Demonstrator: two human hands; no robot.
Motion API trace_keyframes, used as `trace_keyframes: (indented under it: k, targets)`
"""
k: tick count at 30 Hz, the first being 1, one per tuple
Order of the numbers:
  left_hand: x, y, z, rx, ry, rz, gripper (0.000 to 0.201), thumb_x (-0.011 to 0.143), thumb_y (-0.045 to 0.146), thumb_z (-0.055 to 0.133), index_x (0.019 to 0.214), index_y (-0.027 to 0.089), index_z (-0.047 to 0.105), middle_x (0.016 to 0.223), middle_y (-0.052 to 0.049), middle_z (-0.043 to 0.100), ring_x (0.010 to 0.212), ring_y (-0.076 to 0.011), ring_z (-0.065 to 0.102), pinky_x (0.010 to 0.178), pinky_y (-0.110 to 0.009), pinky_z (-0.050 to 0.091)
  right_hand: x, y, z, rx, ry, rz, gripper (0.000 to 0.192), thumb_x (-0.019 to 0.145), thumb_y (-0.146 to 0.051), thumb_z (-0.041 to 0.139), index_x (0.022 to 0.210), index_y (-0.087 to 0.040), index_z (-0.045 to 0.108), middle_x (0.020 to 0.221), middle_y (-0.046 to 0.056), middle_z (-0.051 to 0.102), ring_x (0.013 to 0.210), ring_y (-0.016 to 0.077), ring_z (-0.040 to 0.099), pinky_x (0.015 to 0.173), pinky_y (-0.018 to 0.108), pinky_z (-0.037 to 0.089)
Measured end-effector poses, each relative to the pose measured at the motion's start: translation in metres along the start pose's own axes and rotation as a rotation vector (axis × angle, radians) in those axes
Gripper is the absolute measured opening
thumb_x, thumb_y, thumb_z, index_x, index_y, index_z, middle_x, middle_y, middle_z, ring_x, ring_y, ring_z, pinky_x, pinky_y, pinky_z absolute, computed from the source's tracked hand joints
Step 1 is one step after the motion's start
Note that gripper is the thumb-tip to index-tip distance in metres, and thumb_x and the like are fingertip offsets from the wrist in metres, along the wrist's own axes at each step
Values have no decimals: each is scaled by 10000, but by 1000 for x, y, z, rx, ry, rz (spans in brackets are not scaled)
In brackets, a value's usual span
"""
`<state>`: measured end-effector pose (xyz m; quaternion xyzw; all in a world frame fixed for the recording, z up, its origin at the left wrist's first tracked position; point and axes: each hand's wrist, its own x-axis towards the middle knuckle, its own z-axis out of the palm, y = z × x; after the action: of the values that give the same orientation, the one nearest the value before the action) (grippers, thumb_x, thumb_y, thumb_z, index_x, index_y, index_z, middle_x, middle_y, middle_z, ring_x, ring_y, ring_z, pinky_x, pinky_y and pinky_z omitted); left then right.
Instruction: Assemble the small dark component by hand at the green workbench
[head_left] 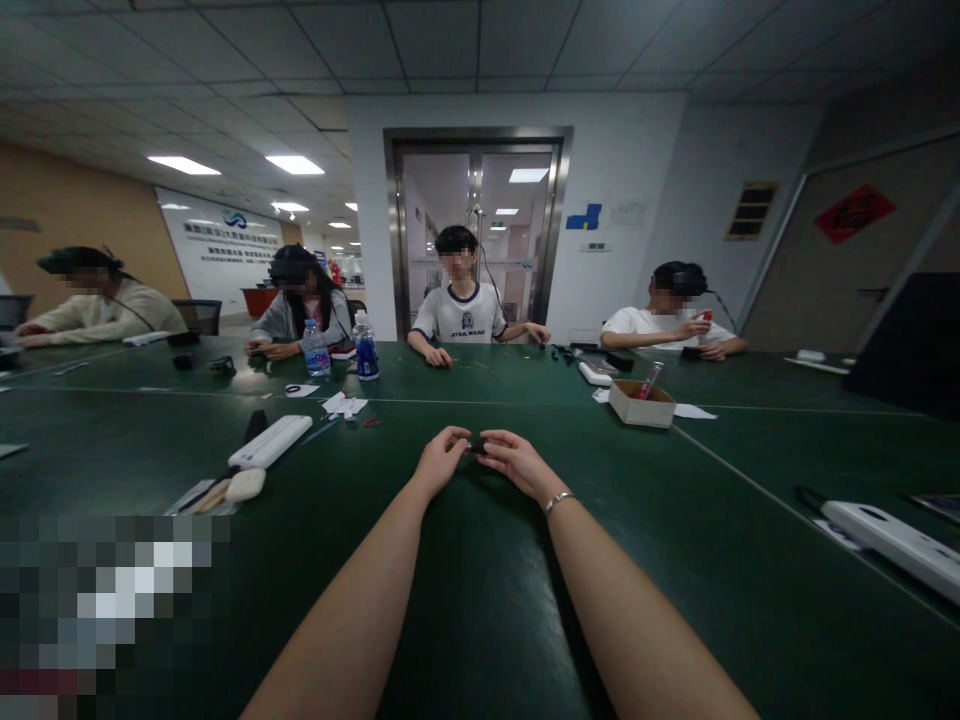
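Hands meet over the middle of the table (480, 600), well back from its near edge. I see the left hand (439, 462) and right hand (517, 462) both pinching a small black part (477, 446) between the fingertips, clear of the cloth. I judge the step as fitting or prying this part; the next move calls for a steady two-sided pinch and a fine twist. A box (640, 404) sits well apart toward the far right.

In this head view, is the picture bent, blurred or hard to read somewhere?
Head view: the wide lens curves the ceiling and stretches both forearms; ceiling lamps burn out white; a pixelated block hides the lower left corner, and faces are blurred; the small dark object pinched between the left hand and right hand is too dim against the green table to identify.
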<state>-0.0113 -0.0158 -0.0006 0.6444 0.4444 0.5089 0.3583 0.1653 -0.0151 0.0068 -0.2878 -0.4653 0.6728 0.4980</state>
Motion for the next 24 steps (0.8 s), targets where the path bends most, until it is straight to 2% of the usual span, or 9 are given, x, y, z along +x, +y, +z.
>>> trace_keyframes:
  k: [2,5,9,13,17,21,24]
  targets:
    - [1,-2,0,-2,7,-10,255,787,325,544,978,169,609,762,-23,611,696,-129,562,651,-241,429,0,0,0,3,3,2,268,657,-82,726,908,-143,653,882,37,625,808,160,658,834,313,541]
    - [1,-4,0,-7,-47,-48,305,831,382,465,996,165,602,652,-3,575,585,-120,524,572,-236,403,0,0,1,0,1,2,261,657,-87,727,901,-147,655,878,31,623,812,157,656,824,306,545]
    - [0,-3,0,34,2,14,271,768,328,557,986,179,617,764,-15,602,679,-122,545,625,-226,410,0,0,1,-6,4,3,257,662,-91,727,900,-155,655,876,30,628,806,155,656,845,329,539]
    - [0,-1,0,26,-41,-31,312,827,389,460,994,171,608,642,3,562,588,-122,515,576,-234,399,0,1,0,-10,11,5,258,661,-92,725,903,-152,657,882,34,626,809,158,656,854,334,535]
    - [1,-3,0,42,-1,11,273,778,333,535,994,184,610,743,-9,588,695,-130,546,654,-237,417,1,1,0,-12,8,4,273,654,-91,729,911,-145,653,900,44,626,830,166,654,860,338,530]
    - [1,-4,0,24,-49,-42,307,825,372,456,1013,179,602,669,-5,565,631,-134,532,606,-246,409,1,0,1,-18,9,5,270,654,-96,735,907,-143,653,894,46,628,838,163,647,870,349,524]
    - [1,-4,1,22,-22,-4,286,778,330,533,1011,181,607,765,-20,594,711,-134,552,653,-239,416,0,0,2,-13,2,6,264,654,-96,736,900,-146,656,892,41,627,824,156,645,867,338,526]
